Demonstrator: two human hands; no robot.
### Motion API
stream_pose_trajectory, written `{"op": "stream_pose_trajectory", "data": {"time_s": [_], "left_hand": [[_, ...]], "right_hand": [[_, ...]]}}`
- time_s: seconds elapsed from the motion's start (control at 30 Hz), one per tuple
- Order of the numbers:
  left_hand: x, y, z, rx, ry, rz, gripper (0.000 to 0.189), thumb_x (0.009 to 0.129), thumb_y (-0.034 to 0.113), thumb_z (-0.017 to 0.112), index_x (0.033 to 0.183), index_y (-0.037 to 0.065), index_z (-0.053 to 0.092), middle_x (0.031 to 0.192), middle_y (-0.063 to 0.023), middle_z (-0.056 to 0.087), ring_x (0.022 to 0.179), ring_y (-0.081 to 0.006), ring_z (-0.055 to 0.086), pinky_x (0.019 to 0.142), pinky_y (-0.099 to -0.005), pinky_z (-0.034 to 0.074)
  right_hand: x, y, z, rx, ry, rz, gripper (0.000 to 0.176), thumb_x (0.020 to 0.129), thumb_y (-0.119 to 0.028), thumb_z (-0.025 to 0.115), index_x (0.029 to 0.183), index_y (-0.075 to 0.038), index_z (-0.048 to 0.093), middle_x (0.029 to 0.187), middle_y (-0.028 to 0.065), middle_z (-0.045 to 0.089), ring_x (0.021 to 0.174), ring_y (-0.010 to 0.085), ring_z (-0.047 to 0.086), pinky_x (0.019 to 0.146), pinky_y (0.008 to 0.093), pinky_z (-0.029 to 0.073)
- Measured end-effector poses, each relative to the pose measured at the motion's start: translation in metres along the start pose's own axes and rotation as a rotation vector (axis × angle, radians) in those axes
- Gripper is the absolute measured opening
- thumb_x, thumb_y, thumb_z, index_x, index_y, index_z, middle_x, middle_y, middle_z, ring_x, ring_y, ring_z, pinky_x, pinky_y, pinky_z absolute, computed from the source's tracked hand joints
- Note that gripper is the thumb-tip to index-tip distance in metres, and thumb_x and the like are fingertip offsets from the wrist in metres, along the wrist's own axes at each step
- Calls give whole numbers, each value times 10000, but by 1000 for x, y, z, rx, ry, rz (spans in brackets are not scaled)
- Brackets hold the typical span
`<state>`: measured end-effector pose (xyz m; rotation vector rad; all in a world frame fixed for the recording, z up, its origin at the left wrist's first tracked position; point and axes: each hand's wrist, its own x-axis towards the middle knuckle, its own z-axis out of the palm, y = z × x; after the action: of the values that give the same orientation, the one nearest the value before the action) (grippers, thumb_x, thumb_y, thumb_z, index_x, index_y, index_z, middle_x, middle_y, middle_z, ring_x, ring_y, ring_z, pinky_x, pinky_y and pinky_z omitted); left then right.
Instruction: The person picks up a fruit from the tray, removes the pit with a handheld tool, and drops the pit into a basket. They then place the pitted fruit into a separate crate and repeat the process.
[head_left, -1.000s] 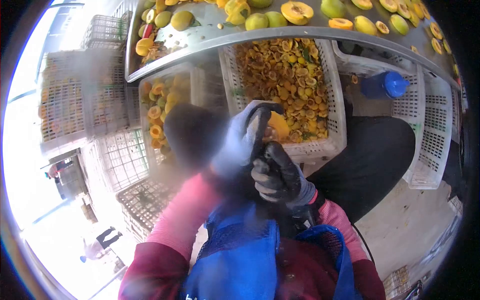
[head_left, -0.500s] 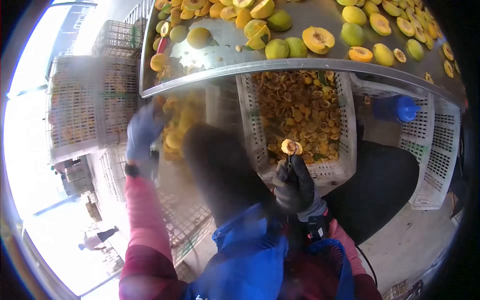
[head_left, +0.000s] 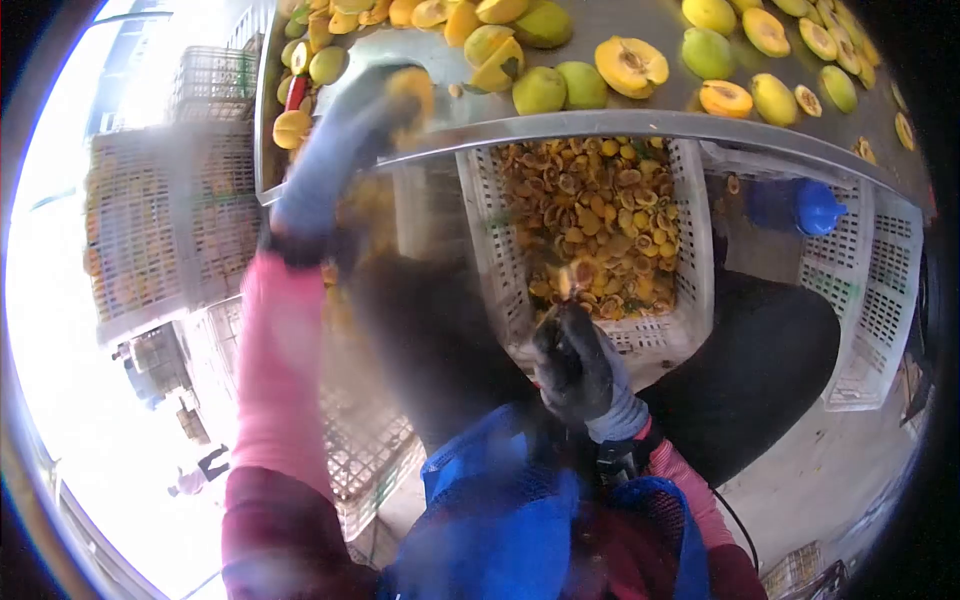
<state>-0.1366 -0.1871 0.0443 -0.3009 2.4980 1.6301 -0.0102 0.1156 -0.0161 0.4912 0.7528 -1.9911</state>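
Note:
Smeared by motion, my left hand [head_left: 355, 125] in a blue-grey glove reaches over the near edge of the metal table [head_left: 600, 124]. A blurred yellow-orange peach [head_left: 411, 96] is at its fingertips and appears gripped. In a dark-palmed glove, my right hand [head_left: 580, 370] is closed around a slim pitting tool [head_left: 567, 300], its handle mostly hidden by the fingers. At the tool's tip is a blurred brownish piece of peach pit [head_left: 576, 276], above a white crate [head_left: 695, 240] of pits and scraps.
Whole and halved peaches [head_left: 632, 67] lie on the table, with a red-handled object [head_left: 296, 93] at its left. A blue bottle [head_left: 818, 208] and a white crate [head_left: 875, 300] are to the right. Crates [head_left: 150, 215] are stacked at left. My knees flank the scrap crate.
My left hand has moved up from beside the lower crate of yellow peaches to over the table, where a peach is now at its fingers. My right hand has shifted slightly left with the tool.

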Motion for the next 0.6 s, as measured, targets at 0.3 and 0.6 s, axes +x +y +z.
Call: {"op": "stream_pose_trajectory", "data": {"time_s": [0.3,0.6], "left_hand": [[-134,19,176,-594,292,-148,312,918,177,384,1123,-24,508,1009,-95,535,853,-149,518,755,-258,432],[-158,-1,183,227,234,139,276,921,141,449,1098,-65,490,1023,-191,524,888,-250,561,737,-299,472]], "right_hand": [[-10,-4,14,-826,87,-572,239,844,-164,570,1012,-4,513,852,204,592,790,344,594,682,406,461],[-21,12,-13,-997,-17,-584,258,882,-125,495,1078,41,486,752,89,581,650,182,566,600,288,459]]}}
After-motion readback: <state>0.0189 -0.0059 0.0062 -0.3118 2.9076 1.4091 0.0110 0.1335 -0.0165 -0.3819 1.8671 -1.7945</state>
